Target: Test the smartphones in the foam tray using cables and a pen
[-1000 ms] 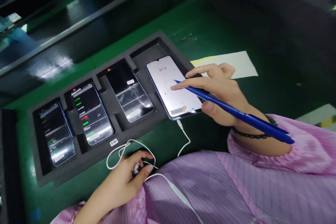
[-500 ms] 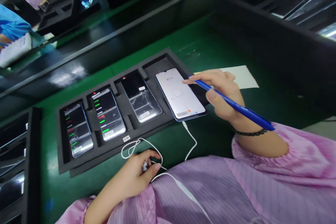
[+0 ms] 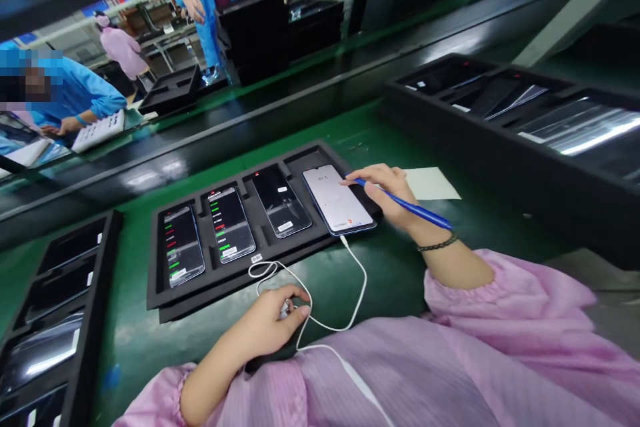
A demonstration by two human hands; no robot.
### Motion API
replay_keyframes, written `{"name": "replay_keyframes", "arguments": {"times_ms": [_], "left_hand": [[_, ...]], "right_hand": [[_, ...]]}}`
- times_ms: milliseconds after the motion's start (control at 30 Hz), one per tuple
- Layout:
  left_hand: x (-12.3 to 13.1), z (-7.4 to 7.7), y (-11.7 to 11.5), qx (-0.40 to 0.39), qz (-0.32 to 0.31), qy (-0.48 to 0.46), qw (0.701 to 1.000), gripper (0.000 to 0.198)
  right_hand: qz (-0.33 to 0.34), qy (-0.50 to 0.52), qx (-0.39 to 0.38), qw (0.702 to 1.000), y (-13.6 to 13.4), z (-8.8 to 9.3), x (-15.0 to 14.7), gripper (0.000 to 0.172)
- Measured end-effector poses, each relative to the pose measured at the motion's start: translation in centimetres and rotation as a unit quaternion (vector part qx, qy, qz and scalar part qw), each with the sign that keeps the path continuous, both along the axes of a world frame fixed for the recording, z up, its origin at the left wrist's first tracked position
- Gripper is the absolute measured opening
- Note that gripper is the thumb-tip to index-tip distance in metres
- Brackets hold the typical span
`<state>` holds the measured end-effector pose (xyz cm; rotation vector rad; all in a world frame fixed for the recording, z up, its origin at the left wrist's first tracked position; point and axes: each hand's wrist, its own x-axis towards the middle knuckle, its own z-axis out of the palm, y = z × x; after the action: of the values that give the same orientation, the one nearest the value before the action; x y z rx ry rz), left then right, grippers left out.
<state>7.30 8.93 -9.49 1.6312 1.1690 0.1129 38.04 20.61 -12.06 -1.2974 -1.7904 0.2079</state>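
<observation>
My right hand (image 3: 393,193) is closed around a blue pen (image 3: 425,215). Its index fingertip is at the right edge of a lit white screen on a smartphone (image 3: 335,197). This phone lies tilted over the rightmost part of a black foam tray (image 3: 195,297), with a white cable (image 3: 363,287) plugged into its bottom end. In the tray's slots to the left sit a dark phone (image 3: 281,203) and two phones showing coloured text lines. Low in front of the tray, my left hand (image 3: 273,320) is curled with the white cable at its fingertips; a small whitish piece between the fingers is partly hidden.
A pale paper slip (image 3: 433,183) lies behind my right hand. More black trays of phones stand at the left (image 3: 93,320) and right (image 3: 500,147) on the green table (image 3: 135,340). Beyond a dark rail (image 3: 225,107), people in blue and pink work clothes are at other tables.
The camera view has tilted up and swung, showing more of the people beyond. My right index finger stays at the phone screen, the pen still in hand. My left hand keeps its curl.
</observation>
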Motion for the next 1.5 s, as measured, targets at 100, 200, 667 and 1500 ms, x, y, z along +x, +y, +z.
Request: {"name": "replay_keyframes", "arguments": {"times_ms": [100,200,667,1500], "left_hand": [[0.0,-0.2,-0.2,0.02,0.002,-0.002,1.0,0.033],[0.0,-0.1,-0.4,0.035,0.014,-0.005,0.999,0.033],[-0.6,-0.2,-1.4,0.092,0.02,-0.001,0.996,0.035],[-1.0,-0.6,-1.2,0.068,0.028,-0.024,0.997,0.035]], "right_hand": [[-0.001,0.029,0.0,1.0,0.4,-0.4,0.1,0.05],[0.017,0.109,-0.02,0.994,0.8,-0.7,0.2,0.055],[-0.062,0.293,-0.007,0.954,0.6,-0.9,-0.3,0.05],[-0.012,0.053,0.083,0.995,-2.3,0.8,-0.8,0.043]]}}
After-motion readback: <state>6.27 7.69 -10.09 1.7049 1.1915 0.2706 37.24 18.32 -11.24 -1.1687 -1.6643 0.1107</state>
